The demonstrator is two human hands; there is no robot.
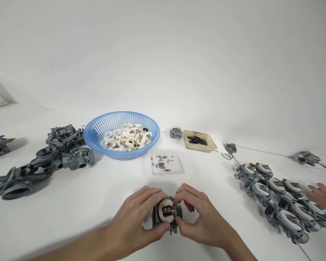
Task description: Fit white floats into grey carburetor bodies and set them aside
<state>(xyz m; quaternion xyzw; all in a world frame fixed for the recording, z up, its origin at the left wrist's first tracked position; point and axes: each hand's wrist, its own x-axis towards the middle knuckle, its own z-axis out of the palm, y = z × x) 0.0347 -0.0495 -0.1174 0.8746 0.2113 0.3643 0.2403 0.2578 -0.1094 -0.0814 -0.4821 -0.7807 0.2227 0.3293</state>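
Note:
In front of me a grey metal carburetor [156,216] rests on the white table with its open float chamber facing up. A white C-shaped float [162,212] sits in it around brass jets [166,210]. My left hand [139,214] is wrapped round the carburetor's left side, thumb at the near edge of the float. From the right, my right hand [197,214] closes on the carburetor with thumb and forefinger at the float's hinge side. Whether a small pin is between those fingertips I cannot make out.
A blue basket [97,149] holds many white floats. Small pins and springs lie on a clear tray [167,172]; a cream tray [200,147] holds black rings. Carburetors [73,159] are piled left; several with floats [289,219] stand right, near another person's hand [322,197].

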